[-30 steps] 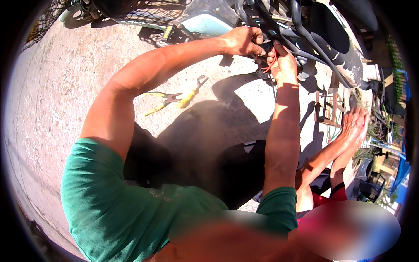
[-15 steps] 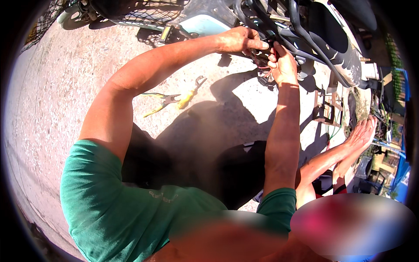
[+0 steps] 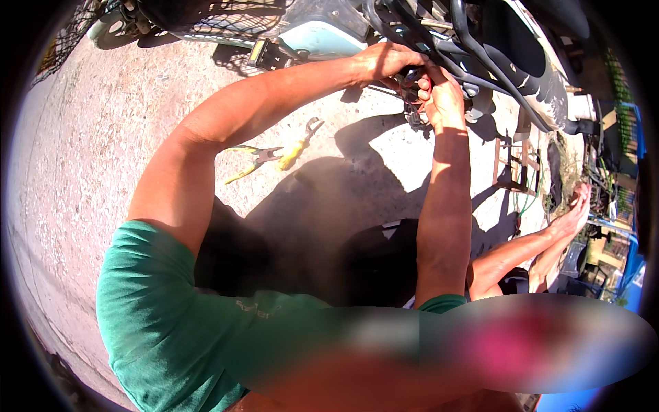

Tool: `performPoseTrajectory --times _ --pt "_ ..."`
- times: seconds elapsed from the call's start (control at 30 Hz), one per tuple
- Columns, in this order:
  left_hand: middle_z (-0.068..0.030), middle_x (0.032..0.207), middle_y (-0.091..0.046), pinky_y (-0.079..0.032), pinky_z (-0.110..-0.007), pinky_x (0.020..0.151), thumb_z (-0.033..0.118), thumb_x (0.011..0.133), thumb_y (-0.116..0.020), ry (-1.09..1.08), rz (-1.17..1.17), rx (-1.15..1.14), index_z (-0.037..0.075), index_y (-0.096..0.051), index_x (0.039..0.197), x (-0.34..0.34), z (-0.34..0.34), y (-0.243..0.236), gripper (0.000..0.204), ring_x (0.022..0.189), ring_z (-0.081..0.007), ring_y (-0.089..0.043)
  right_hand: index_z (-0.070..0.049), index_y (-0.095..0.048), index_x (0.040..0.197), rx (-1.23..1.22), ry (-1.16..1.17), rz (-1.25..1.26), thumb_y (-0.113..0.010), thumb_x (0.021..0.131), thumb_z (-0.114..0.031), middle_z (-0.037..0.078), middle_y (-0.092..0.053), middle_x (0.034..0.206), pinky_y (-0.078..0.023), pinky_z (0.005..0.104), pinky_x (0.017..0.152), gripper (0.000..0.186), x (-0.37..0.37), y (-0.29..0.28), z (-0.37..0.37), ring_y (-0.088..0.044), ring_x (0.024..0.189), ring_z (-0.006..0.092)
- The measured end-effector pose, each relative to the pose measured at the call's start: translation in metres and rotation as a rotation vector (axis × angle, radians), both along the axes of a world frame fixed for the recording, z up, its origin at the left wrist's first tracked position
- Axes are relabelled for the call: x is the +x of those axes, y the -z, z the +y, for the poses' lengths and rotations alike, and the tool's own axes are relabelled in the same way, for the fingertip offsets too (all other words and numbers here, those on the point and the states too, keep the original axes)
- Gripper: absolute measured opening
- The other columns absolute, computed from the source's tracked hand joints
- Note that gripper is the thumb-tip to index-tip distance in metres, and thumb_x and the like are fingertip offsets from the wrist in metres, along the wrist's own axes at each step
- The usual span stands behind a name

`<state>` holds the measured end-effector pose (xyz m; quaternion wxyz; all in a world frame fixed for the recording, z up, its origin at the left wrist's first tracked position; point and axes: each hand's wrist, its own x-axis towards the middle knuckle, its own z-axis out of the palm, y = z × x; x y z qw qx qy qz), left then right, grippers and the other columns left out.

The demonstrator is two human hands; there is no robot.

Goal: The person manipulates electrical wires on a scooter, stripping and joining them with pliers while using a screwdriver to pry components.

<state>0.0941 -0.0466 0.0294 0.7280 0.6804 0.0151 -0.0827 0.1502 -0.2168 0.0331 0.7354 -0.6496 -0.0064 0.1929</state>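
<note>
My left hand (image 3: 391, 60) and my right hand (image 3: 445, 97) meet beside the frame of a vehicle (image 3: 473, 41) with a dark seat. Their bent fingers close round a small dark part (image 3: 412, 74), whose exact kind does not show. Thin dark and reddish wires (image 3: 415, 113) hang just below it, close to my right fingers. Much of the part is covered by my fingers. On the ground under my left forearm lie pliers (image 3: 257, 158) with yellow-green handles, and beside them a yellow-handled tool (image 3: 294, 152) with a grey metal end.
Dark bent tubes (image 3: 461, 27) pass right over my hands. A light-blue panel (image 3: 319, 39) and a small wheel (image 3: 113, 31) are at the far left. Another person's forearms and hands (image 3: 563, 223) reach in at the right, near a brown frame (image 3: 515, 168) on the ground.
My left hand has shifted slightly right, and its thumb no longer shows on top. My fingers have come closer together round the dark part. The tools lie unmoved.
</note>
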Motion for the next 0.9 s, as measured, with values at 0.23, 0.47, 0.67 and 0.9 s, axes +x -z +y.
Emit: performPoseTrajectory --times 0.23,0.47,0.67,0.9 --pt "-0.0028 0.101 -0.068 -0.051 -0.027 0.066 0.03 0.097 -0.053 0.2 0.04 -0.069 0.002 -0.065 0.109 0.017 0.006 0.004 0.032 0.08 -0.0121 -0.062 -0.003 -0.066 0.091 0.0 0.026 -0.024 -0.07 0.089 -0.021 0.001 -0.053 0.066 -0.032 0.02 0.042 0.019 -0.001 0.005 0.005 -0.044 0.05 0.0062" --pt "-0.0063 0.087 -0.068 -0.051 -0.03 0.061 0.036 0.088 -0.058 0.14 -0.104 0.227 0.003 -0.068 0.097 0.01 0.002 -0.008 0.035 0.07 -0.0169 -0.063 -0.002 -0.067 0.093 0.046 0.016 -0.011 -0.072 0.088 -0.016 0.003 -0.058 0.072 -0.039 0.0224 0.047 0.017 0.008 0.014 -0.001 -0.05 0.056 0.0086" --pt "-0.012 0.102 -0.07 -0.051 -0.036 0.081 0.043 0.086 -0.06 0.074 -0.321 0.501 0.003 -0.062 0.12 -0.012 -0.013 -0.015 0.052 0.094 -0.0243 -0.066 -0.002 -0.064 0.099 0.243 0.057 0.066 -0.066 0.094 -0.014 0.003 -0.062 0.082 -0.044 0.0228 0.056 0.013 0.002 0.009 0.014 -0.056 0.065 0.0112" --pt "-0.0178 0.083 -0.068 -0.052 -0.047 0.07 0.031 0.079 -0.065 0.681 -0.815 0.484 0.004 -0.065 0.095 -0.13 -0.059 -0.065 0.032 0.079 -0.038 -0.066 -0.001 -0.062 0.1 0.195 -0.028 0.129 -0.074 0.089 -0.017 0.0 -0.054 0.073 -0.036 0.0245 0.051 0.022 0.005 0.009 0.01 -0.049 0.06 0.0098"
